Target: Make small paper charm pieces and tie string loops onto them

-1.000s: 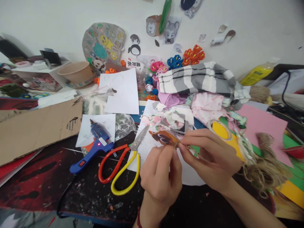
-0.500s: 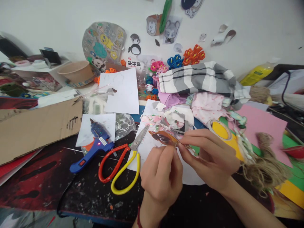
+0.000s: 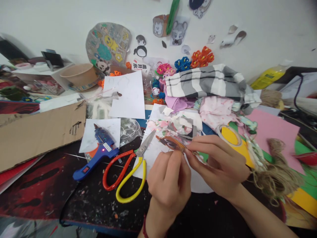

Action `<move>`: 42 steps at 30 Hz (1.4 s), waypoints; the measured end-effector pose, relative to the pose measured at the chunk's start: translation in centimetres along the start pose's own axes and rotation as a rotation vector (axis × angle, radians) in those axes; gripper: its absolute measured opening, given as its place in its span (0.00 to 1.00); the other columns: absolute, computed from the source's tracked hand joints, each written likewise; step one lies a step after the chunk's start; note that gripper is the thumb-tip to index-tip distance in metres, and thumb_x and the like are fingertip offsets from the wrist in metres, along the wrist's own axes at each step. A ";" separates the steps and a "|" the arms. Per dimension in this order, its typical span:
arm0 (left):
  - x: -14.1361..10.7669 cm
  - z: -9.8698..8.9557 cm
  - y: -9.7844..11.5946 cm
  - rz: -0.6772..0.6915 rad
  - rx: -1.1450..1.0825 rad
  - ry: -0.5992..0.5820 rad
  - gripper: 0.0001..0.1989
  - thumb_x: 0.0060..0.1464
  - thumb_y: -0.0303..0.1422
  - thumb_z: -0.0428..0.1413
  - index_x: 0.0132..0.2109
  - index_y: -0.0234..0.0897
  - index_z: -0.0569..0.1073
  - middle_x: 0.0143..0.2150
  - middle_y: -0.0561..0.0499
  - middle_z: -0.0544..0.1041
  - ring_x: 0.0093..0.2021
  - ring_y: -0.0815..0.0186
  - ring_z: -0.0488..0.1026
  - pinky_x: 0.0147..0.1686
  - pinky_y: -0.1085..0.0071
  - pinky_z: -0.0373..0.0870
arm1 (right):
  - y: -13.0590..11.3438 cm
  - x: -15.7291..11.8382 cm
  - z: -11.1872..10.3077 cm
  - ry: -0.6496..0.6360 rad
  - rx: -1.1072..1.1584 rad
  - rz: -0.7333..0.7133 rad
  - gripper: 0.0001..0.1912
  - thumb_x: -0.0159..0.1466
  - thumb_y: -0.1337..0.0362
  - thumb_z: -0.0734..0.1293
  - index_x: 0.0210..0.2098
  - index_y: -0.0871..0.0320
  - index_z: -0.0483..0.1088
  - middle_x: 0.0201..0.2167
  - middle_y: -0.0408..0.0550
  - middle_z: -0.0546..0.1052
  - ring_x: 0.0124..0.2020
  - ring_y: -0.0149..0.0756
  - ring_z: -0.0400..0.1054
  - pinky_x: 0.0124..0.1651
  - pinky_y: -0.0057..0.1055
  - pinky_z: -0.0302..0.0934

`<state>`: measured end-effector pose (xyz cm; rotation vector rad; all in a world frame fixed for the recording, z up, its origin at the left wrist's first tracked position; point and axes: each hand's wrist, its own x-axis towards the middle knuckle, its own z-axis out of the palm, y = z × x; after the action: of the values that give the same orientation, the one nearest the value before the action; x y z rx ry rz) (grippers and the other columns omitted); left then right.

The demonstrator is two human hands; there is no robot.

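Note:
Between my hands is a small brown and orange paper cutout with dark eye-like shapes and a clear glossy edge. My left hand pinches its lower edge, fingers curled. My right hand pinches its right end between thumb and fingertips. My fingers hide part of the cutout. Scissors with one red and one yellow handle lie to the left of my left hand, blades partly apart. Beyond the cutout, white paper carries a heap of paper scraps.
A blue glue gun with a lit red light rests on paper at the left, near a cardboard sheet. At the right are a tape roll, twine and pink paper. Checked cloth lies at the back.
The cutout tilts slightly, so its face shows a little flatter. Both hands keep their pinch and stay almost in place.

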<state>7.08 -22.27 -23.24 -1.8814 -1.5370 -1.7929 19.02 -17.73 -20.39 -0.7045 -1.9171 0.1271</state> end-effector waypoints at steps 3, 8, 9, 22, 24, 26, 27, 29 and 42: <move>0.0 0.0 -0.1 0.000 -0.003 -0.010 0.08 0.56 0.18 0.55 0.43 0.30 0.72 0.28 0.49 0.71 0.28 0.70 0.66 0.29 0.73 0.66 | 0.1 0.0 -0.1 -0.029 -0.009 -0.016 0.09 0.59 0.78 0.70 0.38 0.62 0.73 0.34 0.48 0.77 0.36 0.32 0.75 0.41 0.26 0.73; 0.1 0.0 -0.1 -0.029 -0.058 -0.033 0.09 0.54 0.17 0.55 0.42 0.29 0.72 0.27 0.50 0.69 0.26 0.70 0.63 0.27 0.72 0.64 | 0.2 0.2 -0.1 -0.068 -0.029 -0.057 0.09 0.60 0.78 0.69 0.38 0.62 0.72 0.34 0.49 0.77 0.35 0.31 0.75 0.40 0.24 0.73; 0.1 -0.1 -0.1 -0.035 -0.069 -0.038 0.09 0.54 0.17 0.55 0.41 0.29 0.72 0.27 0.51 0.69 0.26 0.70 0.63 0.27 0.72 0.63 | 0.2 0.3 -0.1 -0.070 -0.024 -0.055 0.08 0.60 0.77 0.69 0.38 0.62 0.72 0.34 0.49 0.77 0.35 0.31 0.75 0.39 0.24 0.73; 0.1 -0.7 0.2 -0.092 -0.113 -0.023 0.08 0.55 0.18 0.53 0.40 0.32 0.71 0.27 0.51 0.73 0.25 0.72 0.64 0.24 0.72 0.60 | 0.5 0.2 0.2 -0.070 -0.089 -0.191 0.09 0.61 0.77 0.67 0.40 0.60 0.72 0.33 0.48 0.78 0.34 0.32 0.75 0.38 0.27 0.73; 0.1 -0.6 0.1 -0.094 -0.104 -0.019 0.08 0.54 0.18 0.53 0.39 0.32 0.71 0.27 0.51 0.72 0.24 0.72 0.63 0.23 0.72 0.60 | 0.4 0.2 0.2 -0.071 -0.135 -0.210 0.09 0.61 0.76 0.67 0.39 0.59 0.73 0.32 0.48 0.78 0.34 0.33 0.75 0.38 0.27 0.73; 0.1 -0.6 0.1 -0.087 -0.070 -0.014 0.07 0.54 0.18 0.53 0.39 0.31 0.71 0.25 0.52 0.71 0.23 0.72 0.62 0.22 0.72 0.58 | 0.3 0.1 0.2 -0.073 -0.179 -0.222 0.09 0.61 0.76 0.67 0.38 0.58 0.73 0.31 0.47 0.79 0.34 0.33 0.75 0.38 0.27 0.73; 0.1 -0.5 0.0 -0.077 -0.050 -0.015 0.07 0.54 0.18 0.53 0.38 0.31 0.71 0.25 0.52 0.70 0.23 0.72 0.61 0.22 0.72 0.58 | 0.3 0.1 0.2 -0.070 -0.200 -0.231 0.08 0.61 0.76 0.67 0.38 0.58 0.73 0.31 0.47 0.79 0.34 0.32 0.75 0.38 0.27 0.73; 0.1 -0.4 0.0 -0.052 -0.014 -0.017 0.08 0.53 0.17 0.53 0.38 0.31 0.71 0.24 0.53 0.68 0.23 0.71 0.60 0.22 0.71 0.57 | 0.3 0.0 0.2 -0.066 -0.236 -0.253 0.07 0.62 0.75 0.67 0.37 0.58 0.73 0.30 0.47 0.79 0.33 0.32 0.75 0.37 0.27 0.73; 0.2 -0.6 0.1 -0.081 -0.045 -0.044 0.07 0.54 0.18 0.52 0.36 0.33 0.70 0.23 0.54 0.67 0.22 0.72 0.59 0.22 0.71 0.56 | 1.6 -1.0 -0.3 -0.130 -0.282 -0.401 0.08 0.63 0.74 0.66 0.40 0.59 0.74 0.36 0.48 0.80 0.37 0.36 0.76 0.42 0.32 0.74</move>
<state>6.74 -22.65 -22.86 -1.9174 -1.6227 -1.8466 20.18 -17.03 -21.69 -0.4885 -2.1874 -0.3622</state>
